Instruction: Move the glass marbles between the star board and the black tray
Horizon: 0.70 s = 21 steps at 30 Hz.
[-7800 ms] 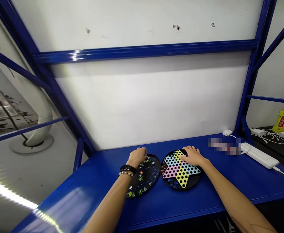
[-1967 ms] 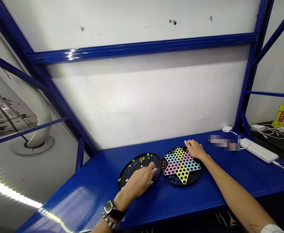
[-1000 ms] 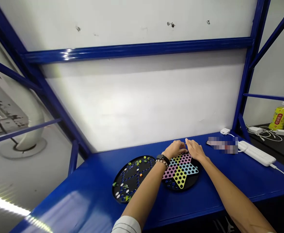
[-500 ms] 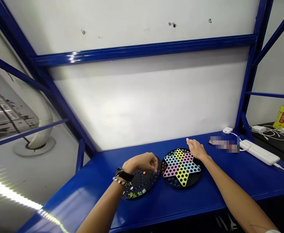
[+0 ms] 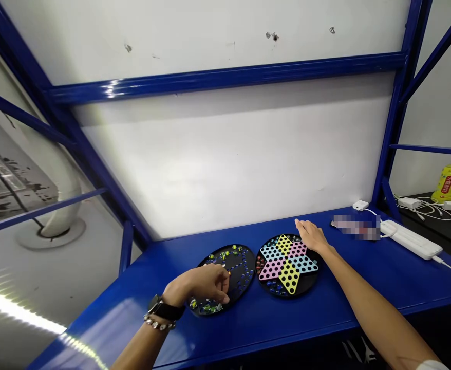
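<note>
My left hand [image 5: 209, 283], with a black watch and a beaded bracelet on its wrist, hovers over a round black board [image 5: 241, 294]. Its fingers are curled in toward the thumb, and what they hold, if anything, is hidden. Yellow-green marbles [image 5: 225, 254] lie along that board's far side, and more marbles sit at its near edge. To the right is a Chinese checkers board [image 5: 288, 264] with a pink, yellow and blue star. Marbles lie in its black rim sections. My right hand [image 5: 311, 236] rests at this board's upper right edge, fingers stretched out.
Both boards lie on a blue table [image 5: 279, 324] against a white wall, inside a blue metal frame. On the right are a white power strip [image 5: 410, 239], a white charger [image 5: 360, 205] and a blurred-out object [image 5: 356, 227]. Farther right stands a yellow bottle [image 5: 450, 181].
My left hand has moved left and toward me, uncovering the far side of the left board with its yellow-green marbles. My right hand stays at the star board's edge.
</note>
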{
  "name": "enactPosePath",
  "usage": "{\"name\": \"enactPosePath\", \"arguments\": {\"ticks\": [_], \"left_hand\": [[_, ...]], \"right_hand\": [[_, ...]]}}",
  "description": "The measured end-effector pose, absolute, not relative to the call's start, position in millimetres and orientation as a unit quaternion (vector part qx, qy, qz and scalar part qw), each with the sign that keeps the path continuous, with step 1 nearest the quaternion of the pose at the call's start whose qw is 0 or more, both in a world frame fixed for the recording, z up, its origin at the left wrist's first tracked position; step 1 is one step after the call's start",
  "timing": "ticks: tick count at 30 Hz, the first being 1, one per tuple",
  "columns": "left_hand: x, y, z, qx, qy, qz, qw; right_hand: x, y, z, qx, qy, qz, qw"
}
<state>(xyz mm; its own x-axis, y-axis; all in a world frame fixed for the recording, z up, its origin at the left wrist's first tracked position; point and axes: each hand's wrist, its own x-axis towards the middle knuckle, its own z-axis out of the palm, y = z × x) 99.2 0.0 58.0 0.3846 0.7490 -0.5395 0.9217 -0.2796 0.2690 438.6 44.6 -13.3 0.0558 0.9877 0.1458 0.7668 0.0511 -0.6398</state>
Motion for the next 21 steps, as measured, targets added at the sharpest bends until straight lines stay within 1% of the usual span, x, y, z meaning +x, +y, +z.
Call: {"name": "enactPosePath", "arguments": {"ticks": [3, 6, 9, 12, 16, 21], "left_hand": [[91.3, -3.4, 56.3, 0.771, 0.536, -0.165, 0.3], [87.5, -3.7, 48.8, 0.784, 0.508, -0.152, 0.324], [91.2, -1.4, 47.5, 0.795, 0.494, -0.141, 0.322], [109.5, 3.9, 57.1, 0.831, 0.481, -0.074, 0.268], [164.7, 20.9, 62.6, 0.878, 0.443, 0.094, 0.156], [249.6, 51.9, 32.5, 0.876, 0.451, 0.144, 0.091]], "right_hand": [[438.4, 44.9, -14.7, -0.66, -0.663, 0.187, 0.3], [438.3, 45.6, -16.1, -0.659, -0.662, 0.19, 0.302], [437.7, 45.6, -16.3, -0.658, -0.661, 0.195, 0.304], [437.1, 45.4, -15.6, -0.657, -0.663, 0.197, 0.301], [438.2, 46.5, -15.9, -0.659, -0.661, 0.199, 0.299], [440.5, 50.1, -19.2, -0.662, -0.655, 0.202, 0.304]]}}
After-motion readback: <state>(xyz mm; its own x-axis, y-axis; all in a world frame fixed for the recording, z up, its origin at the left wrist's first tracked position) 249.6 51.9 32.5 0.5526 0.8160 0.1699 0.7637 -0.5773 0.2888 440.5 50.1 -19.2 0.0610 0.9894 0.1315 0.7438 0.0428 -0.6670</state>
